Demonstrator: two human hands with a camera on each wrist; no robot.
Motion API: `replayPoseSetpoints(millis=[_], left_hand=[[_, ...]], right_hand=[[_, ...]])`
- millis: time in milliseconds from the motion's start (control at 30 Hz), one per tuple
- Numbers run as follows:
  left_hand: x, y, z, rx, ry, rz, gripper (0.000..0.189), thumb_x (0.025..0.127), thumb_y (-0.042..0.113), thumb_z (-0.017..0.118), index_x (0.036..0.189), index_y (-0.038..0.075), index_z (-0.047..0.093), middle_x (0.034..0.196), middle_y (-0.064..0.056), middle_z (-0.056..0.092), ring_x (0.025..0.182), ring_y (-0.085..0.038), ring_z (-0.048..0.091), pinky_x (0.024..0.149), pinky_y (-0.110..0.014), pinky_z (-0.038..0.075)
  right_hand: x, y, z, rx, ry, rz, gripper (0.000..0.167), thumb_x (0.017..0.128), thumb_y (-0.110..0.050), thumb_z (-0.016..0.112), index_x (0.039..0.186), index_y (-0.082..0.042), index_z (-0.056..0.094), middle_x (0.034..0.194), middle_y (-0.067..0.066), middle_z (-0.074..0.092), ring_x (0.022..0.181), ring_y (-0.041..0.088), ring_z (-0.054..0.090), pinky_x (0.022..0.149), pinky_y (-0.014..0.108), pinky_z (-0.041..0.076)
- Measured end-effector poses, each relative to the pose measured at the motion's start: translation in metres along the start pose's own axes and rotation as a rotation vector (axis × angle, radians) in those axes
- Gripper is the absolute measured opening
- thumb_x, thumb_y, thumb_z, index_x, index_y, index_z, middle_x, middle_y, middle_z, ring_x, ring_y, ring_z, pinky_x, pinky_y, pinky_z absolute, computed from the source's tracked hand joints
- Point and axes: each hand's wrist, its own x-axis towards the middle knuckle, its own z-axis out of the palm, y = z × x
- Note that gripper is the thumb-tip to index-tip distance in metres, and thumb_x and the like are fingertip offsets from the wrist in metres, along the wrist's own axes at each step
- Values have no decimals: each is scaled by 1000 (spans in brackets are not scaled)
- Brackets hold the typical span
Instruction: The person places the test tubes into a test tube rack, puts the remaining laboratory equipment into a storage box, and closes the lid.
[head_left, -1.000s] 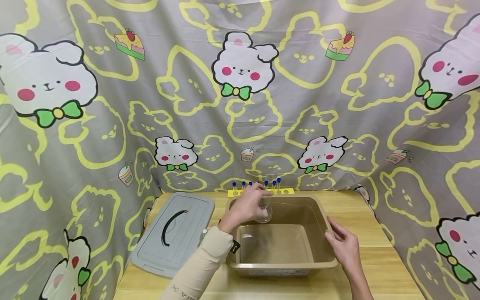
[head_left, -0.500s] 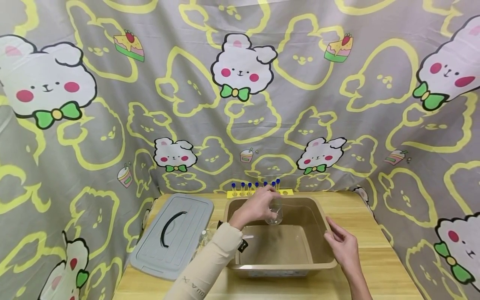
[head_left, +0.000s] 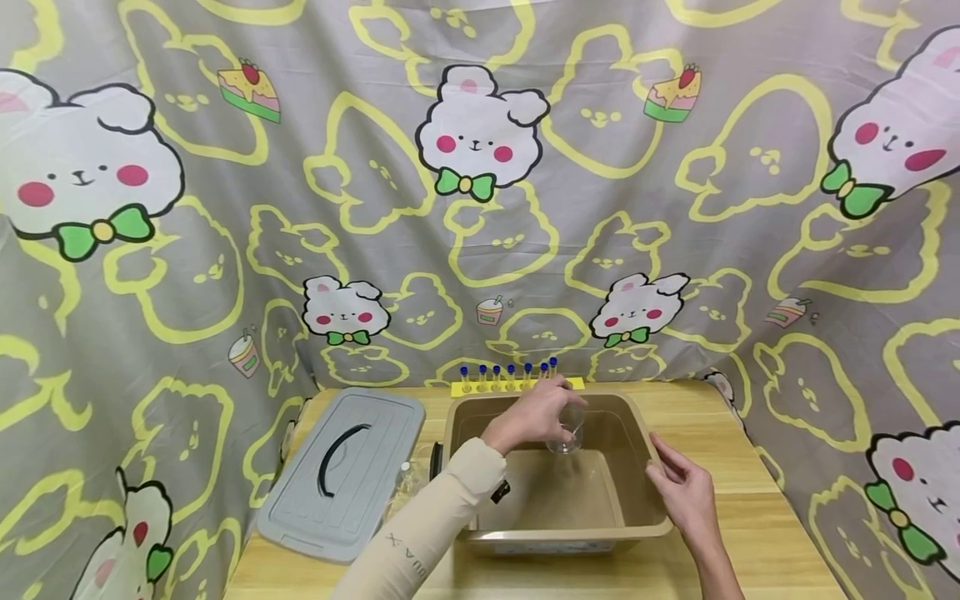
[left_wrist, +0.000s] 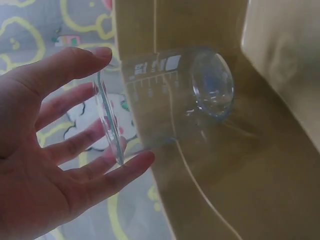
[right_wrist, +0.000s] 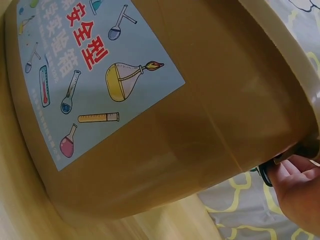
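My left hand (head_left: 536, 414) reaches over the left part of a brown plastic storage box (head_left: 555, 533). It holds a clear glass beaker (head_left: 564, 440) near its rim, thumb on one side and fingers on the other. In the left wrist view, the beaker's round base (left_wrist: 214, 85) points into the box and printed graduations show on its wall. My right hand (head_left: 686, 492) grips the box at its right side. In the right wrist view, the fingers (right_wrist: 292, 175) curl in under the rim beside a dark handle, and their tips are hidden.
A grey lid (head_left: 352, 517) with a black handle lies left of the box. Between them stands clear glassware (head_left: 405, 483), partly hidden by the left sleeve. Behind the box is a yellow rack (head_left: 459, 389) of blue-capped tubes. A patterned curtain (head_left: 405, 250) surrounds the table.
My left hand has moved to the right over the box with the beaker in it. The right hand keeps its grip at the box's side.
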Motion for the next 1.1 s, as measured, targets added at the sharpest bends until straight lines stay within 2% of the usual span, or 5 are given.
replayPoseSetpoints(millis=[233, 467, 733, 933, 1100], left_hand=[[16, 5, 7, 59, -19, 47, 57, 78, 26, 91, 130, 16, 71, 127, -1, 62, 114, -14, 56, 101, -24, 44], [29, 8, 20, 74, -61, 81, 55, 78, 22, 91, 129, 15, 72, 124, 0, 65, 112, -12, 58, 97, -20, 46], [35, 11, 40, 96, -115, 59, 57, 78, 23, 91, 131, 18, 71, 122, 2, 63, 106, -9, 59, 89, -15, 49], [40, 14, 53, 116, -138, 81, 51, 80, 19, 90, 127, 18, 72, 118, 3, 63, 105, -9, 60, 90, -17, 49], [41, 18, 63, 134, -156, 101, 52, 78, 14, 89, 127, 18, 72, 119, 3, 63, 104, -9, 61, 88, -17, 50]], right_hand=[[2, -2, -2, -55, -6, -18, 44, 96, -6, 67, 139, -3, 62, 136, 17, 60, 97, -18, 56, 80, 5, 48], [4, -3, -4, -52, -18, -3, 44, 96, -8, 68, 139, -4, 62, 137, 18, 60, 97, -17, 57, 79, 6, 49], [1, -9, -3, -103, -37, 19, 45, 96, -9, 66, 141, -4, 61, 137, 20, 60, 97, -13, 58, 77, 5, 49], [3, -7, -2, -116, -22, 8, 44, 96, -8, 66, 139, -4, 62, 133, 20, 63, 96, -14, 57, 76, 6, 49], [1, -5, -2, -114, -22, -10, 43, 96, -7, 67, 139, -4, 63, 133, 20, 62, 101, -7, 60, 75, 6, 50]])
